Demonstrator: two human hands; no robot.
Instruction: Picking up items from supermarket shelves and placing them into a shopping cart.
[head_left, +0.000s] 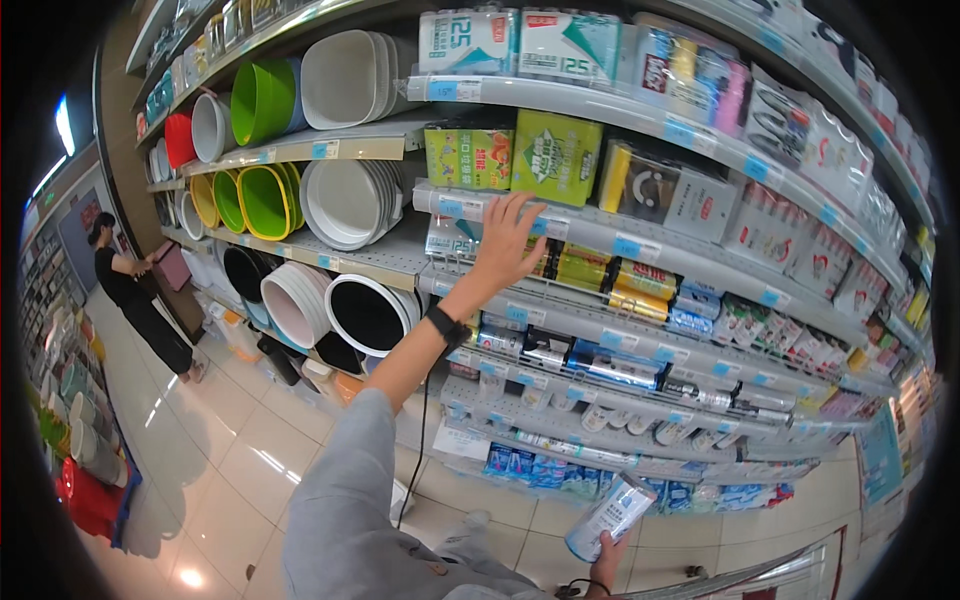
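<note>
My left hand (510, 244), with a black band on its wrist, reaches up to the shelf at the middle of the view. Its fingers are spread over the front edge (585, 236) of a grey metal shelf, and it holds nothing. Whether the fingertips touch the edge I cannot tell. Just above them stand a yellow-green packet (559, 157) and a green and red packet (469, 157). Low on the right, my right hand (611, 559) grips a white and blue cylindrical roll pack (611, 517) bearing writing. The pack is tilted, and part of the hand is hidden behind it.
Stacked plastic bins, among them a grey one (349, 202) and a green one (262, 97), fill the shelves at left. Wrapped rolls (615, 364) lie on lower shelves. A person (135, 285) stands in the tiled aisle (225, 420). A dark cable (420, 450) hangs beside my arm.
</note>
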